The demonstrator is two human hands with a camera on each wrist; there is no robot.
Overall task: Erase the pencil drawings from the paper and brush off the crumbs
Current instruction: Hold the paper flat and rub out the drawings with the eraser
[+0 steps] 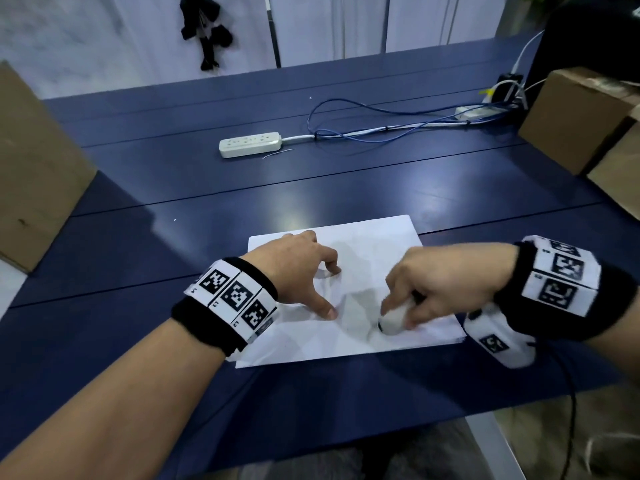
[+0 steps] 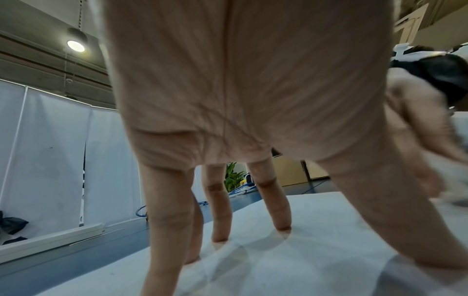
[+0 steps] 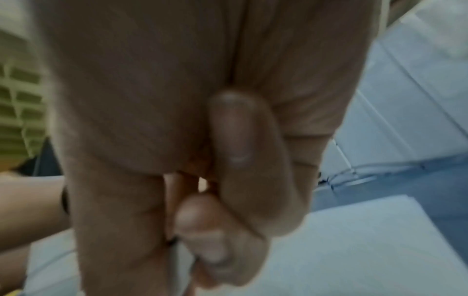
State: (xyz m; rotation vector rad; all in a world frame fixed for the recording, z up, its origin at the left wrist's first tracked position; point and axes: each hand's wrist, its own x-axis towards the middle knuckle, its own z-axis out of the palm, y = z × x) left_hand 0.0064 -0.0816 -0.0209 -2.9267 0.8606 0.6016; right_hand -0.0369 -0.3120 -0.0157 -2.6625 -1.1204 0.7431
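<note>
Head view is showing the person's two forearms reaching over a dark blue table [image 1: 138, 188], each wrist wearing a black band with square black-and-white markers. Nearest to the body, the right hand [image 1: 440, 282] is curling its fingers around a white eraser [image 1: 393, 322] and pressing its lower end against the paper [image 1: 311, 337] near the sheet's right side. Right wrist view is blurring heavily, yet it is showing the fingers [image 3: 222, 240] folded in against the palm with the pale sheet below them. Just to the left, the left hand [image 1: 298, 268] is spreading straight fingers and thumb and propping their tips on the paper, holding nothing. Left wrist view is confirming this: the fingertips [image 2: 283, 228] are touching the white sheet while the palm is standing raised above it. The paper is lying flat near the table's front edge, with faint grey marks and soft shadows between the two hands; whether crumbs are lying on it cannot be told.

Farther back, a white power strip [image 1: 249, 144] is lying on the table, its cord running right alongside a loop of blue cable [image 1: 363, 112]. Cardboard boxes are standing at the left edge [image 1: 34, 168] and the right edge [image 1: 575, 123]. Beyond the table, white curtain panels [image 1: 329, 26] are hanging, with a black object [image 1: 206, 29] against them.
</note>
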